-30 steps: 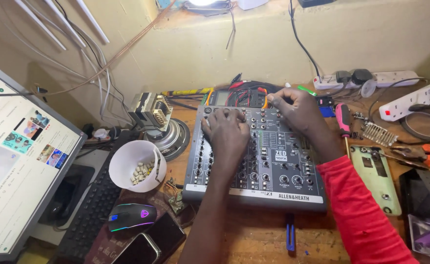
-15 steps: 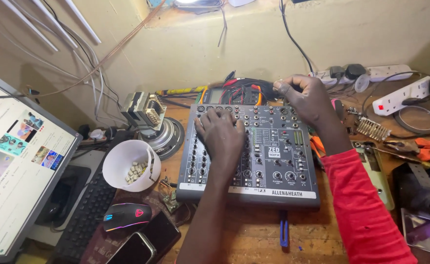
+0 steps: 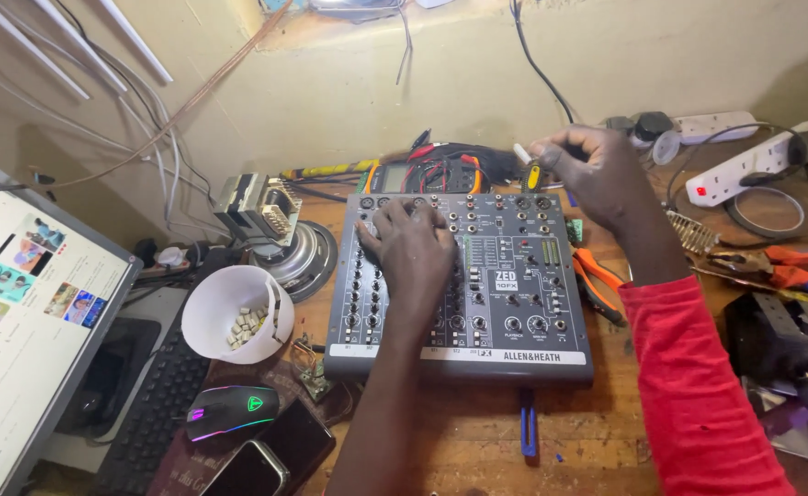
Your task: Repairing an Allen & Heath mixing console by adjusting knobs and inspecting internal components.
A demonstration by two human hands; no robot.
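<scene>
Mixer [image 3: 505, 276]: grey audio console, flat at counter [image 3: 477, 432] centre. Left hand [image 3: 413, 248] spread flat on knobs, steadying it. Right hand [image 3: 587, 170] pinches small screwdriver [image 3: 531, 165] upright over rear edge, tip hidden.

- Single head-worn view, looking steeply down and forward onto a cluttered wooden workbench [image 3: 477, 441], close range.
- Left-hand fingers [image 3: 395, 225] sit near frame centre; right-hand fingers [image 3: 560, 152] above and right of them.
- Faces a yellowish plaster wall [image 3: 349, 101] beyond both fingertips.
</scene>
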